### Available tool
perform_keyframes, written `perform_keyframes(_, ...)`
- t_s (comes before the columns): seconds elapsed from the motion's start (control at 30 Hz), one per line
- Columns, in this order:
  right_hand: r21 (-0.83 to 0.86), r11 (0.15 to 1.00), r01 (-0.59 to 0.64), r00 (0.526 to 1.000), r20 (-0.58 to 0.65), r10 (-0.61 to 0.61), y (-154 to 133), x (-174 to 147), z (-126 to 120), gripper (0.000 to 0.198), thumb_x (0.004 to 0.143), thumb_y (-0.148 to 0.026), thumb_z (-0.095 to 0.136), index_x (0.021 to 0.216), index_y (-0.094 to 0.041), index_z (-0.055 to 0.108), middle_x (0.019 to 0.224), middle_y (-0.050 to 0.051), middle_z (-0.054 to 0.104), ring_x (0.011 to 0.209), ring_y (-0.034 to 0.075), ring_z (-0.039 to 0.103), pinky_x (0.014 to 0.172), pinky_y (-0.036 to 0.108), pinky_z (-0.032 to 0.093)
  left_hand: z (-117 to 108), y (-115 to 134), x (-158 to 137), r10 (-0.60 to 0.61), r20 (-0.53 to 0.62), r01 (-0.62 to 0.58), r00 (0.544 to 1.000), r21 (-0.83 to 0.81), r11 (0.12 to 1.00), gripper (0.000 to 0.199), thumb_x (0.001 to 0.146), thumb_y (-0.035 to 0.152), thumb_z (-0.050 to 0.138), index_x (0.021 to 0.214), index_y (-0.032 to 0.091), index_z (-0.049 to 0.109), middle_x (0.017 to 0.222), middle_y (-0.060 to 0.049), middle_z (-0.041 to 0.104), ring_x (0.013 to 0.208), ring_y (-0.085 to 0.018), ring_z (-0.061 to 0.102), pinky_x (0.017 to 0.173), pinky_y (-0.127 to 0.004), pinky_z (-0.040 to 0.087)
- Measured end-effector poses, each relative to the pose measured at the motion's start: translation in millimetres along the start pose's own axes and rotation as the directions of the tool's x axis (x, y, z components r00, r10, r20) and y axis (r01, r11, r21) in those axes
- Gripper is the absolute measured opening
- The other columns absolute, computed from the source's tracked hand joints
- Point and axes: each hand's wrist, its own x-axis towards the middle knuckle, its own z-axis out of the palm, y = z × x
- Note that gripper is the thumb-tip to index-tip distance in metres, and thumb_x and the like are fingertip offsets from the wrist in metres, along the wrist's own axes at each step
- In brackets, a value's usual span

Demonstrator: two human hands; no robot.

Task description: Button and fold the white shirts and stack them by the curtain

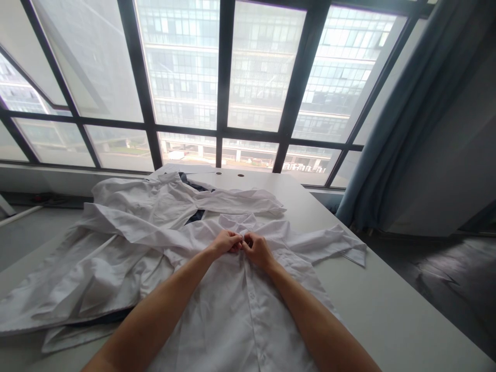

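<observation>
A white button-up shirt [220, 305] lies spread on the table, its collar [237, 221] toward the window and one sleeve [329, 245] stretched to the right. Just below the collar, my left hand [227, 242] pinches the front placket of this shirt. My right hand [256, 249] is closed on the same placket, its fingertips meeting those of the left. The small spot between the fingertips is hidden, so I cannot make out a button there. Lower down, the placket [252, 305] runs toward me with small buttons along it.
More white garments [147, 199] lie heaped to the left, with dark cloth [196, 216] showing among them. The white table [372, 310] reaches toward large framed windows [186, 62]. A blue-grey curtain [399, 129] hangs on the right. Two round holes [241, 175] mark the table's far end.
</observation>
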Motion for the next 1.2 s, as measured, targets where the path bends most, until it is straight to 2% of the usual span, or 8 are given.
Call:
perform_keyframes(0.27,-0.020,1.000,0.018,1.000,0.002,-0.018,0,1,1,0.018,0.082,-0.027,0.054,0.076,-0.015,0.067,0.066,0.002,0.065,0.059,0.014,0.053,0.059,0.024,0.038,4,-4,2,0.064,0.015,-0.064,0.998,0.030,0.997,0.044,0.070,0.056,0.069,0.063,0.014,0.057,0.049,0.005,0.051,0.043,-0.006,0.043,0.045,-0.021,0.031)
perform_keyframes(0.5,0.048,0.997,0.053,0.997,0.058,-0.055,2,2,-2,0.018,0.083,-0.025,0.054,0.078,-0.016,0.069,0.070,0.002,0.069,0.061,0.014,0.054,0.062,0.024,0.041,7,-7,2,0.133,0.007,-0.133,0.991,0.024,0.991,0.035,0.076,0.047,0.066,0.066,0.015,0.057,0.047,0.006,0.050,0.041,-0.006,0.043,0.045,-0.019,0.033)
perform_keyframes(0.63,0.116,0.993,0.013,0.997,0.078,-0.023,6,3,-2,0.019,0.082,-0.027,0.054,0.077,-0.016,0.069,0.067,0.001,0.067,0.060,0.014,0.053,0.060,0.023,0.041,8,-6,0,0.175,-0.005,-0.174,0.985,0.057,0.983,0.027,0.077,0.040,0.066,0.072,0.014,0.060,0.048,0.005,0.054,0.040,-0.007,0.045,0.044,-0.019,0.035)
perform_keyframes(0.83,0.136,0.990,-0.041,0.997,0.077,0.031,16,5,3,0.019,0.078,-0.028,0.054,0.075,-0.016,0.068,0.063,-0.001,0.064,0.058,0.013,0.051,0.057,0.023,0.039,11,-6,-3,0.253,-0.067,-0.227,0.965,0.266,0.937,0.016,0.078,0.028,0.058,0.072,0.014,0.064,0.050,0.003,0.058,0.043,-0.010,0.050,0.046,-0.020,0.036)
perform_keyframes(1.03,0.136,0.989,-0.056,0.995,0.095,0.043,19,8,4,0.020,0.077,-0.028,0.051,0.077,-0.017,0.068,0.068,0.000,0.066,0.061,0.014,0.054,0.061,0.024,0.042,13,-7,-5,0.329,-0.137,-0.226,0.934,0.487,0.844,0.021,0.081,0.025,0.053,0.070,0.015,0.068,0.050,0.001,0.058,0.048,-0.013,0.053,0.052,-0.023,0.037)
perform_keyframes(1.2,0.186,0.979,-0.079,0.994,0.087,0.064,21,9,4,0.022,0.076,-0.030,0.053,0.080,-0.016,0.069,0.072,0.002,0.069,0.064,0.016,0.058,0.063,0.026,0.045,15,-8,-4,0.386,-0.183,-0.202,0.904,0.615,0.763,0.022,0.084,0.027,0.054,0.074,0.016,0.070,0.061,-0.002,0.065,0.062,-0.017,0.059,0.063,-0.025,0.040)
